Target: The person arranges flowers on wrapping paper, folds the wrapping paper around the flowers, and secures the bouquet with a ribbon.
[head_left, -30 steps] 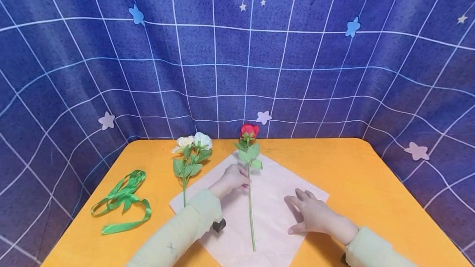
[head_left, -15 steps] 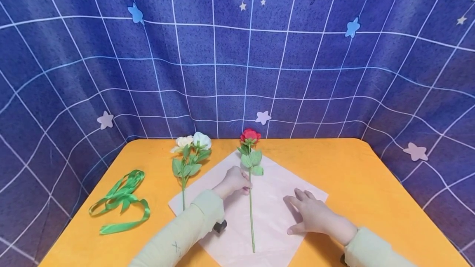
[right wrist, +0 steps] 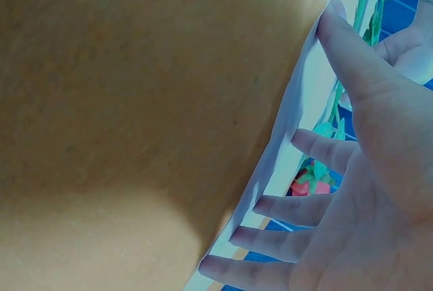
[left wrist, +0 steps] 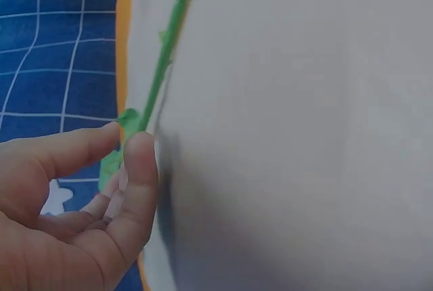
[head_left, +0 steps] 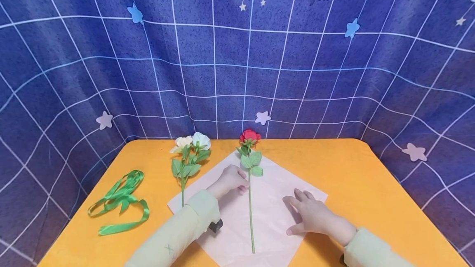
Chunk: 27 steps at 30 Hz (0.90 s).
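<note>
A red rose with a long green stem lies down the middle of a pale pink sheet of wrapping paper, its bloom past the far corner. My left hand is beside the upper stem, fingertips right at it. The left wrist view shows that thumb and index finger spread a little apart, with the stem passing behind the thumb tip. My right hand rests with spread fingers on the paper's right edge. Seen from the right wrist, its fingertips press along this paper edge.
Cream and white roses with leafy stems lie left of the paper, partly behind the left sleeve. A loose green ribbon is at the far left of the orange table. A blue gridded curtain hangs behind.
The rose came down slightly toward me and now lies lower on the paper. My left hand's fingertips have just drawn slightly left off the stem. The right hand stays put.
</note>
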Tool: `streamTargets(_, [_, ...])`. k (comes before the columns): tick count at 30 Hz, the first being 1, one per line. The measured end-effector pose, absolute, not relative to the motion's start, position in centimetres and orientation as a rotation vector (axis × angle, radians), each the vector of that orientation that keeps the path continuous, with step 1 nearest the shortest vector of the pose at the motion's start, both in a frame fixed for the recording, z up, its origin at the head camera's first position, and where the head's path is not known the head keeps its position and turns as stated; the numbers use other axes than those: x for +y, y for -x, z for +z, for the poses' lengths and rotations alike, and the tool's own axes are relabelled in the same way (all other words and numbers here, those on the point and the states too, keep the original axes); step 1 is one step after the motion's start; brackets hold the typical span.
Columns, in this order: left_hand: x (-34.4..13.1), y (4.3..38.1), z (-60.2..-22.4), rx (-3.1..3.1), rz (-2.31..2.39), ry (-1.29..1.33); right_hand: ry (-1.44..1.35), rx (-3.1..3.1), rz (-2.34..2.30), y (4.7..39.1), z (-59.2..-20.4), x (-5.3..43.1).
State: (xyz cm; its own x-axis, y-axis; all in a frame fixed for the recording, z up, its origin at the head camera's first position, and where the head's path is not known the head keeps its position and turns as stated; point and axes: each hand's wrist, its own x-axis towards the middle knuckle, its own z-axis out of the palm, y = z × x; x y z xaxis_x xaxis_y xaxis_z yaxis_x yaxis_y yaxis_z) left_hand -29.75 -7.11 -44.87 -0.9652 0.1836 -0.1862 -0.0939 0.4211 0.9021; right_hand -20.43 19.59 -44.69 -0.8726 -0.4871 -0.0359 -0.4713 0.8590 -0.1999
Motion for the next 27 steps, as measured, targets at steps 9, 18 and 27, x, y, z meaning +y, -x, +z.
streamTargets(9, [-9.1,28.7,-43.2,2.425,1.547,-0.022,0.751,2.944,-0.277,20.3,-44.8,19.6])
streamTargets(18, [-11.9,27.7,-41.4,2.497,1.561,-0.033,0.748,2.946,-0.285,20.4,-44.7,19.6])
streamTargets(27, [-16.2,26.9,-40.6,2.502,1.639,0.027,0.78,2.956,-0.29,20.3,-44.6,19.7])
